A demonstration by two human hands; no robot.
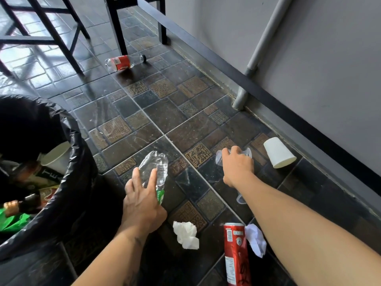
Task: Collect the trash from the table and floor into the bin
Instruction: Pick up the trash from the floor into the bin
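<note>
My left hand grips a crushed clear plastic bottle with a green label, low over the tiled floor. My right hand is closed over a clear plastic cup lying on the floor further right. The bin, lined with a black bag, stands at the left and holds a white paper cup, a carton and other rubbish. Loose on the floor lie a white paper cup, a crumpled tissue, a red can, a crumpled paper and a red-labelled bottle.
Black chair and table legs stand at the back, near the red-labelled bottle. A grey wall with a dark skirting runs along the right, with a grey pipe down to the floor. Another clear plastic piece shows under my right forearm.
</note>
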